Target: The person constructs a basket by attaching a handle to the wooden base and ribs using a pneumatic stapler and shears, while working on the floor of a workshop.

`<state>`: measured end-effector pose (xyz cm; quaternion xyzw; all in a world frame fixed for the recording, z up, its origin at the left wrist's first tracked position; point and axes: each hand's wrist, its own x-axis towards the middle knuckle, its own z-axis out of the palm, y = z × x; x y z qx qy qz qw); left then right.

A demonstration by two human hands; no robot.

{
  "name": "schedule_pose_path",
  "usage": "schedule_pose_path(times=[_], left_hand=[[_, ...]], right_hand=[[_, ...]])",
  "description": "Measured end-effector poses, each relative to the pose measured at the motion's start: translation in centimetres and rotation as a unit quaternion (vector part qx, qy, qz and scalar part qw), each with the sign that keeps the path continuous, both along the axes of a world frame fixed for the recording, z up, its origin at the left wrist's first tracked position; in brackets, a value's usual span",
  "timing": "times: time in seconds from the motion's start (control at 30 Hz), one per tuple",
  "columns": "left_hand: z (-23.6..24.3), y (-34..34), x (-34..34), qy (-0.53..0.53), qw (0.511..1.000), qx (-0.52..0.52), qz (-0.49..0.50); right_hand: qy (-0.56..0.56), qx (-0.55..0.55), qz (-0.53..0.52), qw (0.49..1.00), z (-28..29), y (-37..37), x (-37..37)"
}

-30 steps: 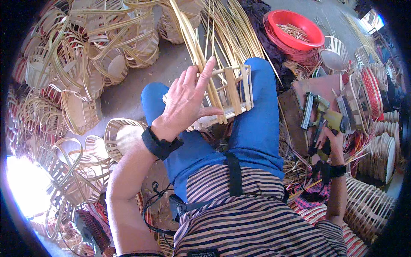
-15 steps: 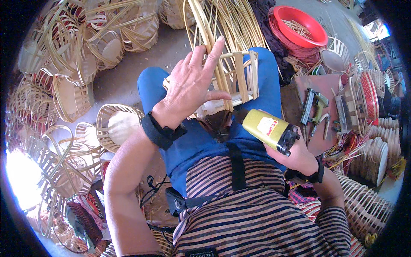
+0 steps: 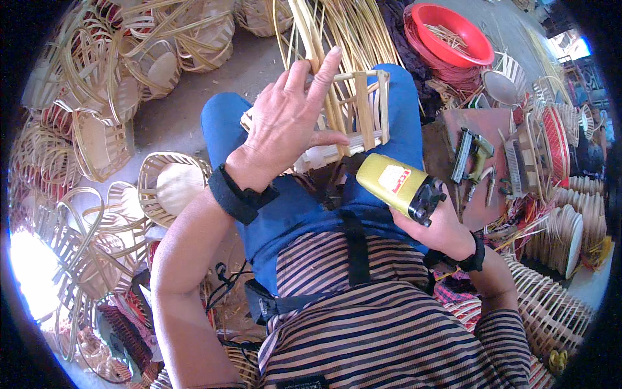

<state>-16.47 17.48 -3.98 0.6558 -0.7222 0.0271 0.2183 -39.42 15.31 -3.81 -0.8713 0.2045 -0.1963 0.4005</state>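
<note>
A small bamboo basket (image 3: 365, 110) with upright slats rests between my knees. My left hand (image 3: 285, 117) grips its near side and the upright handle strips (image 3: 311, 39), index finger stretched along them and thumb pressed low on the slats. In my right hand (image 3: 440, 227) is a yellow staple gun (image 3: 392, 185) with a black end cap. Its front end points at the basket's lower edge, close to my left thumb. Whether its nose touches the basket is hidden under its body. My right fingers are mostly covered by the tool.
Finished baskets (image 3: 172, 188) crowd the floor on the left. Long bamboo strips (image 3: 369, 32) lie ahead. A red basin (image 3: 453, 39) with short sticks stands at far right. On a reddish board (image 3: 483, 194) lie a green staple gun (image 3: 479, 159) and a brush (image 3: 515, 168).
The staple gun in my right hand has shifted slightly left and up, nearer the basket. My left hand keeps its grip, and the whole view has moved a little.
</note>
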Motion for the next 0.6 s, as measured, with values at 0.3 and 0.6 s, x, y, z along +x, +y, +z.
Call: schedule_pose_path(times=[0.3,0.6], left_hand=[[1.3,-3.6,1.9,0.416,0.909,-0.02,-0.016],[1.3,-4.5,0.6,0.684,0.719,0.12,-0.022]], right_hand=[[-0.009,0.013,-0.03,0.999,1.8,-1.6,-0.7],[-0.084,0.072,-0.06,0.992,2.3,-4.1,1.9]])
